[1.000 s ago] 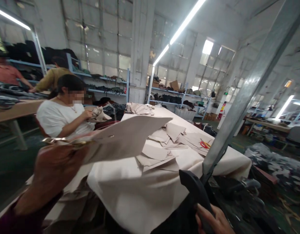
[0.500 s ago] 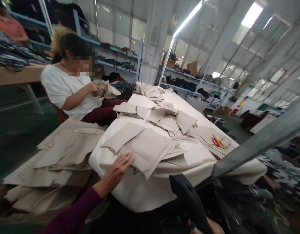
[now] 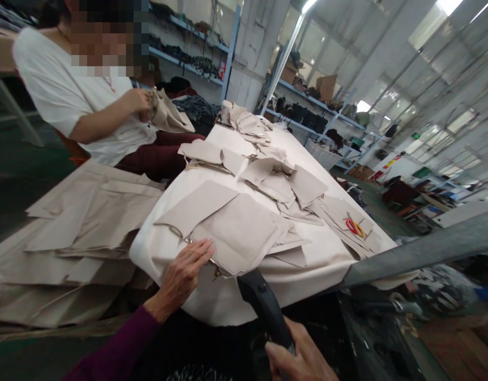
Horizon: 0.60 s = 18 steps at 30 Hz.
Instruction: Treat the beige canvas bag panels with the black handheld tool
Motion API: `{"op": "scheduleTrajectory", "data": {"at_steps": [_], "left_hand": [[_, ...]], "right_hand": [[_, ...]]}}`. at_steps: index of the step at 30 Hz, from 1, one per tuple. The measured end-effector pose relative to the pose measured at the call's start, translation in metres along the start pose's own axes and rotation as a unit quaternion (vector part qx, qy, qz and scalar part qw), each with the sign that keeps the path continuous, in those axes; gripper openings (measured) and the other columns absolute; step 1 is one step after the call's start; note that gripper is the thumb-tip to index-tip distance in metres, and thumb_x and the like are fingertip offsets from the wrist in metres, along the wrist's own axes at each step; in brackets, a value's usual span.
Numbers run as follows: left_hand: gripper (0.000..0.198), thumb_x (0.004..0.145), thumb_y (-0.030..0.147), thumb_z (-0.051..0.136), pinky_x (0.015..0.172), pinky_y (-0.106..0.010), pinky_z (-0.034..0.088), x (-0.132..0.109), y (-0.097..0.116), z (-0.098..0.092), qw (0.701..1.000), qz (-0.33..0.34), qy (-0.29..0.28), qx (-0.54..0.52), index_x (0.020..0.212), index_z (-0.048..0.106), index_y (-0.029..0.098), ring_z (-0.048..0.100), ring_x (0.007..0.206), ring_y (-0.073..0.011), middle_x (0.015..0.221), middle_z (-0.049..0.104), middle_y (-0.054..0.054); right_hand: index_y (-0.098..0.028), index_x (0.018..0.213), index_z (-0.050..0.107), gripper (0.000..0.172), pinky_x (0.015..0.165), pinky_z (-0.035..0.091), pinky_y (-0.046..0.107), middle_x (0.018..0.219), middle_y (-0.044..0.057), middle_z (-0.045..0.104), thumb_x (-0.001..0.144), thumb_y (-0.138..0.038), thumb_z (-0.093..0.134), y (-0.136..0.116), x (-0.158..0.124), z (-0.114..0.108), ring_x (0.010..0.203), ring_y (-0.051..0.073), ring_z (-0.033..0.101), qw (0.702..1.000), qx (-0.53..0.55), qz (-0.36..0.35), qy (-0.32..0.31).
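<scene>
My left hand (image 3: pixel 185 275) rests on the near edge of a flat beige fabric piece (image 3: pixel 239 227), fingers stretched out and lying on the cloth. At the bottom, my right hand (image 3: pixel 301 352) is wrapped round the handle of a black handheld tool (image 3: pixel 263 299). The tool's front end is beside the near edge of the fabric, right of my left hand. Another beige piece (image 3: pixel 200 206) lies partly under the first, on the white-covered table (image 3: pixel 212 307). Small metal-like fittings show along the pieces' near edge.
Beige fabric stacks (image 3: pixel 89 211) lie at the left. Red and yellow scissors (image 3: pixel 355 227) rest on fabric at the right. A slanted metal post (image 3: pixel 422 248) crosses the right side. A seated person (image 3: pixel 77 100) holds fabric at the upper left.
The black tool and my right hand have moved up and left, nearer the fabric. My left hand stays at the fabric's edge. The view has shifted closer.
</scene>
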<state>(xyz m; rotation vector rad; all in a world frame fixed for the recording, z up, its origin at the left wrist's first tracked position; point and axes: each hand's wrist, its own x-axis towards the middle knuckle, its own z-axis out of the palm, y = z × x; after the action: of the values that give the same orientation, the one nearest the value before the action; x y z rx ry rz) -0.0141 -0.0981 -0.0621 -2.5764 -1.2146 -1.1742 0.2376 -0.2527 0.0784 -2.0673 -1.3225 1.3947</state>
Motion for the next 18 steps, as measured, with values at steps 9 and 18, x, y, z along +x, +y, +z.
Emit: {"op": "scheduleTrajectory", "data": {"at_steps": [9, 18], "left_hand": [[0.050, 0.079, -0.002, 0.033, 0.103, -0.043, 0.041, 0.000, -0.002, 0.003, 1.000, 0.016, 0.009, 0.020, 0.120, 0.059, 0.013, 0.049, 0.122, -0.0224, 0.127, 0.058, -0.012], [0.052, 0.081, 0.001, 0.034, 0.102, -0.044, 0.042, 0.001, 0.001, 0.001, 1.000, -0.005, 0.011, 0.000, 0.124, 0.056, 0.020, 0.051, 0.121, -0.0222, 0.127, 0.059, -0.009]], "right_hand": [[-0.017, 0.080, 0.051, 0.022, 0.043, 0.042, 0.020, 0.052, -0.007, 0.050, 0.084, -0.038, 0.054, -0.025, 0.035, 0.004, 0.042, 0.009, 0.047, 0.989, 0.084, -0.089, -0.085], [-0.017, 0.076, 0.050, 0.030, 0.041, 0.043, 0.022, 0.051, -0.005, 0.049, 0.085, -0.046, 0.051, -0.016, 0.019, -0.032, 0.040, 0.010, 0.048, 0.987, 0.099, -0.124, -0.006]]}}
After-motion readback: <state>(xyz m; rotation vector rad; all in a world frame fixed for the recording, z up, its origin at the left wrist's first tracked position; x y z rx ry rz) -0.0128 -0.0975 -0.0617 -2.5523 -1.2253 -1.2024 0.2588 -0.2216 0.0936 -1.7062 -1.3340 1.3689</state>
